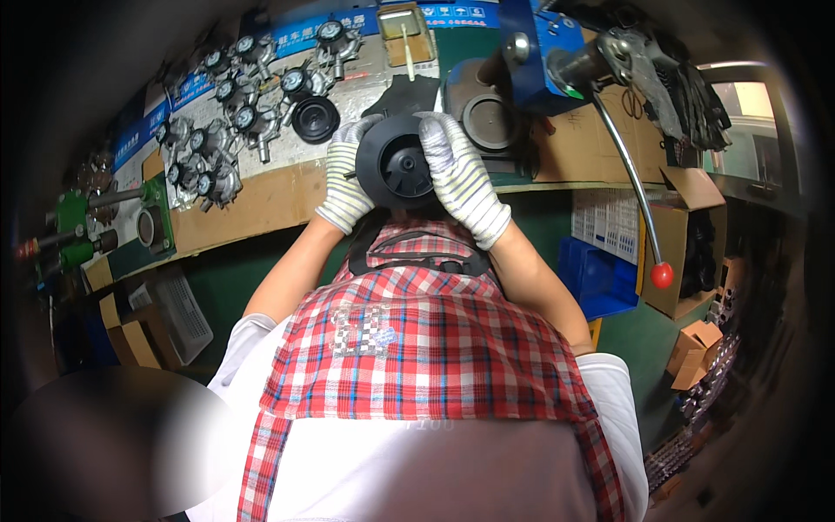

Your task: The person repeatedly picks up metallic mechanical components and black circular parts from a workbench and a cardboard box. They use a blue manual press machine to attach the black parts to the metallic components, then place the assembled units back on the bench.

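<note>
Both my hands wear white gloves with thin stripes. Between them, just over the workbench's near edge, is a round black plastic fan housing (370, 165), with a wide rim, an inner hub and vane-like ribs. My left hand (349, 174) grips its left side, the fingers partly hidden behind the rim. On the opposite side my right hand (457, 170) is closed round the edge, thumb near the opening. A similar black ringed round part (315, 119) lies on the bench beyond my left hand. Dark cloth or sheet (409, 94) lies just behind the held housing.
Several metal motor-like assemblies (247, 117) crowd the bench's left. A blue lever press (531, 61) with a red-knobbed handle (662, 276) stands at the right, near a round metal fixture (489, 120). Green clamping equipment (150, 222) sits far left. Blue bins (600, 277) and cardboard boxes (696, 352) are lower right.
</note>
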Available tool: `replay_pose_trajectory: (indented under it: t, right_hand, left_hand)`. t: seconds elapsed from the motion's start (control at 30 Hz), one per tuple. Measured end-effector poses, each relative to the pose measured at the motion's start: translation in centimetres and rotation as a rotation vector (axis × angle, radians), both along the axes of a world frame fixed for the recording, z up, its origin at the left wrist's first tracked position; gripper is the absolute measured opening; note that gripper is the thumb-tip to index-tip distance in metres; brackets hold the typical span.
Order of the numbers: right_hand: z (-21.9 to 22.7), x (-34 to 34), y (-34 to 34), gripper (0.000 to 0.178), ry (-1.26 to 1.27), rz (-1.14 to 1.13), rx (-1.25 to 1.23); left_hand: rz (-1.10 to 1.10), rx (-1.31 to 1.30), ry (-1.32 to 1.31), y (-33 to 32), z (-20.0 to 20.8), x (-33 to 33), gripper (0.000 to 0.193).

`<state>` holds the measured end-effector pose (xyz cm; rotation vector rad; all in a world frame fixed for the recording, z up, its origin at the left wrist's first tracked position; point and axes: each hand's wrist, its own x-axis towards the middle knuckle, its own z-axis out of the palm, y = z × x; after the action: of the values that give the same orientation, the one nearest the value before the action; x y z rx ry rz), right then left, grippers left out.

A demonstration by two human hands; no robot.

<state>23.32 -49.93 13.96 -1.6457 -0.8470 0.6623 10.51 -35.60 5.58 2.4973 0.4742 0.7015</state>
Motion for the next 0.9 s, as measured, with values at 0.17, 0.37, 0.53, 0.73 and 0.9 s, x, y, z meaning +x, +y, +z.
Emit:
replay_pose_trajectory:
  t: [0.17,0.37,0.53,0.73,0.9]
  right_hand:
    - [-1.4,3.3,-2.1,0.051,-0.072,-0.052,-0.137]
    - [-13.9,13.3,-4.9,0.068,0.550,-0.298,-0.447]
    - [-6.7,17.0,-4.0,0.067,0.800,-0.432,-0.584]
    - [-17.0,24.6,-3.7,0.044,-0.535,-0.017,-0.564]
    - [-9.6,21.5,-3.7,0.056,-0.721,0.268,-0.990]
  left_hand:
    - [-0.106,0.087,-0.030,-2.9,0.9,3.8,0.063]
    - [-0.330,-0.299,0.885,-7.2,-4.9,12.0,0.063]
    - [-0.199,-0.289,0.862,-8.2,-6.8,16.3,0.066]
    - [-0.088,-0.249,0.174,-6.6,-12.8,22.0,0.085]
    - [-0.326,-0.098,0.038,-5.1,-14.0,22.0,0.061]
